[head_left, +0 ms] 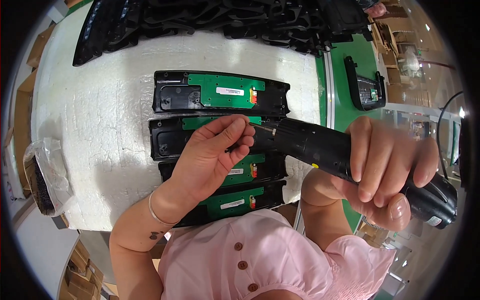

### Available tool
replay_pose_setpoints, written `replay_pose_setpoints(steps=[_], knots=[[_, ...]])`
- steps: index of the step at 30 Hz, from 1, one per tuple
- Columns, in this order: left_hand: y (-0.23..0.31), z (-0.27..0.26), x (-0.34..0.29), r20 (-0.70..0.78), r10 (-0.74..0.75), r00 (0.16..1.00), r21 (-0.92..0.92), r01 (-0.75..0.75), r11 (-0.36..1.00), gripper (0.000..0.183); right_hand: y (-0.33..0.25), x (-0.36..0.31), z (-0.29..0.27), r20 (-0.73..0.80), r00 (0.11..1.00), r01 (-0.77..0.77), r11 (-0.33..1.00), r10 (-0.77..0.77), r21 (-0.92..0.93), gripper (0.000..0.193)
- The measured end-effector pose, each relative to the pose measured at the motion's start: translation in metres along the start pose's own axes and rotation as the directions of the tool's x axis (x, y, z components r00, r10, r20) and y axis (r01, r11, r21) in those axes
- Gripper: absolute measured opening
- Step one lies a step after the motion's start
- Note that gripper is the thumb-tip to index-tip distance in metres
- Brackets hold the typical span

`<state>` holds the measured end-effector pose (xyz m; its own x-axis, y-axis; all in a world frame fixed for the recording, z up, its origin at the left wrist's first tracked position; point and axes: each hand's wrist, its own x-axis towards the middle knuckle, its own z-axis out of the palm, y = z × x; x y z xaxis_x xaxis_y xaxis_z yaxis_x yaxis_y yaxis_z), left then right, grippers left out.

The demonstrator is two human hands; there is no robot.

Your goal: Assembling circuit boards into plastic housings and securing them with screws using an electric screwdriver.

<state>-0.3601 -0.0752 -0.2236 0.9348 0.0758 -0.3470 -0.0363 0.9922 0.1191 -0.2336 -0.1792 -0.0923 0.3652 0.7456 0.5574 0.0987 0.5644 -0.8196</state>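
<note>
My right hand is wrapped round a black electric screwdriver, held level above the work with its thin bit pointing left. At the end of that bit, the thumb and forefinger of my left hand are pinched together. What they hold is too small to make out; small dark bits show under the curled fingers. Below lie several curved black plastic panels, in a stack of rows from far to near. Each carries a green circuit board with a white label and a red-and-yellow connector. My left hand hides part of the second panel.
A white foam-covered surface lies under the panels. Many black plastic parts are piled at the far side. On the green table strip at right rests another black housing. A plastic bag of dark pieces sits at the left edge.
</note>
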Motion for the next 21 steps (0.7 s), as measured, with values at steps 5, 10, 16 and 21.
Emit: replay_pose_setpoints(steps=[5,10,16,21], knots=[[0.001,0.001,-0.001,-0.037,0.028,0.999,0.066,-0.025,0.998,0.017,0.001,-0.002,0.002,-0.017,1.000,0.006,1.000,-0.006,0.004,0.026],[0.002,0.001,-0.001,-0.011,0.005,1.000,0.054,-0.005,0.999,0.016,0.002,-0.002,0.002,-0.019,1.000,0.003,1.000,-0.002,0.022,0.027],[0.003,-0.001,0.000,0.024,-0.034,0.999,0.060,0.032,0.998,0.016,0.004,-0.003,0.003,-0.026,1.000,0.012,0.999,-0.011,0.043,0.025],[0.004,0.001,0.001,0.197,-0.107,0.974,-0.041,0.117,0.992,0.026,0.012,0.004,-0.003,-0.020,0.999,0.031,0.986,-0.028,0.162,0.026]])
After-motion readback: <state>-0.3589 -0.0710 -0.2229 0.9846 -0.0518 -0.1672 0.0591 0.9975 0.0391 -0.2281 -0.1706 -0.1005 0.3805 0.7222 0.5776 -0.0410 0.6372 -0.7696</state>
